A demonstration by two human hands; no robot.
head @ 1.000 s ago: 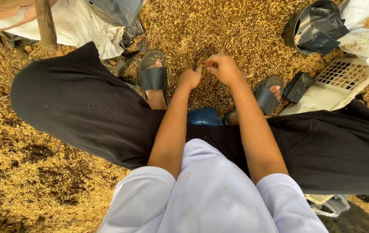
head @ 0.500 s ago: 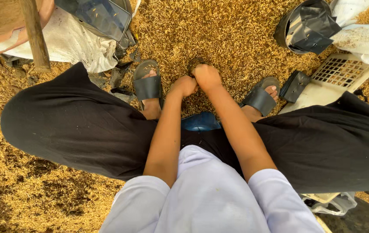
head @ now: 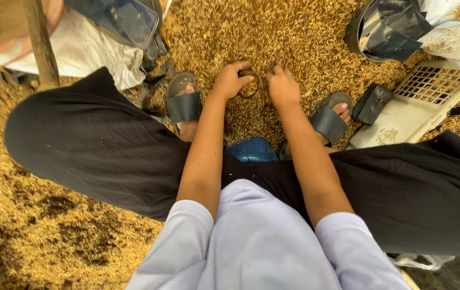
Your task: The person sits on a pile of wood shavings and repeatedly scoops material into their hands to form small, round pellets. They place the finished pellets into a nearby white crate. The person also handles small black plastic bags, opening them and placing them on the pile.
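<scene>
Husks (head: 294, 37) spread open toward twelve o'clock. We pinch a dark ring (head: 249, 86) — left hand (head: 230, 80) and right hand (head: 282, 86) both grasping it — sandals (head: 182, 102) flanking at nine and three.

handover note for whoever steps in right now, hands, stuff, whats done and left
Left hand and right hand: both low on the grain-strewn ground, fingers pinching a small dark ring between them.
Around: feet in grey sandals either side, blue object under the knees, white slatted crate and black bag to the right.
Done: ring is in hand.
Left: cannot tell from this view.
</scene>
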